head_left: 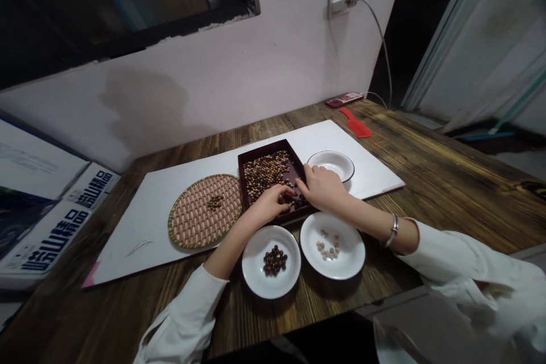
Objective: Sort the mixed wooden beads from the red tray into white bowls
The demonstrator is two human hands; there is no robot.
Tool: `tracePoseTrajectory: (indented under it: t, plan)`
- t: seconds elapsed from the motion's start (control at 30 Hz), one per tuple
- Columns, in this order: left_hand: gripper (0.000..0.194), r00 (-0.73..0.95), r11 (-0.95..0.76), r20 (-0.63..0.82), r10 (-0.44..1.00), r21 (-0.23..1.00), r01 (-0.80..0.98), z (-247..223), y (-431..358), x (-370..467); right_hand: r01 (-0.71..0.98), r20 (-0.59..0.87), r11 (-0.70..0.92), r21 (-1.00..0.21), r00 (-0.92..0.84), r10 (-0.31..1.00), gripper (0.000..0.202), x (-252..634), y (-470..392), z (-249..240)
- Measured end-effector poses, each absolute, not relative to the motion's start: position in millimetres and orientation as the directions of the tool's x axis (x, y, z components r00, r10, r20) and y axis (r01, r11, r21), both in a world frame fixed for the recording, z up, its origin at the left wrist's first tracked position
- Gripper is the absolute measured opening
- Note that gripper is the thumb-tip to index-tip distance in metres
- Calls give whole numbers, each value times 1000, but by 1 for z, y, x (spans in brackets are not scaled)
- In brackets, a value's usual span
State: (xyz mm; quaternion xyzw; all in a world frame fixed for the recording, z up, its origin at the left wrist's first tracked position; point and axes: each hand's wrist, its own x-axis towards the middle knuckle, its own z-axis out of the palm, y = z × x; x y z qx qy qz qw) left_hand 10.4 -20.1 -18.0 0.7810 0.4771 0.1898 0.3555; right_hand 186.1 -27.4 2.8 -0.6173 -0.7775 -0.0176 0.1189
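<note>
A shallow dark red box [299, 164] holds many mixed brown, yellow and dark beads [264, 173]. My left hand [273, 203] reaches over its front part, fingers bent among the beads and the thumb apart from them; no bead shows in its grasp. At the box's right wall is my right hand [325, 186], with the thumb on the inner side and the fingers curled at the rim, closed on the wall. Dark brown beads [275, 260] lie in one white dish [256, 284] in front. Pale beads [328, 247] lie in another white dish [352, 261] to its right.
Left of the box, a round woven mat [191, 222] carries a few brownish beads [215, 202]. Behind my right hand stands a third white dish [336, 160]. A white board [140, 227] lies beneath. A red comb [357, 125] and a phone [344, 99] are farther back.
</note>
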Motion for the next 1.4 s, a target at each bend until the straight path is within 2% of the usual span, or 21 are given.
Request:
tracePoseTrajectory:
  t: [0.33,0.57,1.03,1.17,1.4]
  plan:
    - [24,410,-214,-105,906,721,659,-12,-22,14,964,199,235,-124,-208,958,46,186,-28,4]
    - [10,415,-241,-90,905,696,677,-13,-23,14,965,189,232,-119,-207,960,46,186,-29,5]
    - [10,412,-264,-79,908,655,708,-10,-23,15,965,216,236,-112,-208,954,46,187,-27,2]
    - [3,405,-270,-63,912,651,710,-10,-23,15,965,217,239,-109,-212,953,48,187,-27,1]
    - [11,426,-302,-39,904,645,702,-11,-23,14,965,205,235,-115,-208,956,46,186,-28,3]
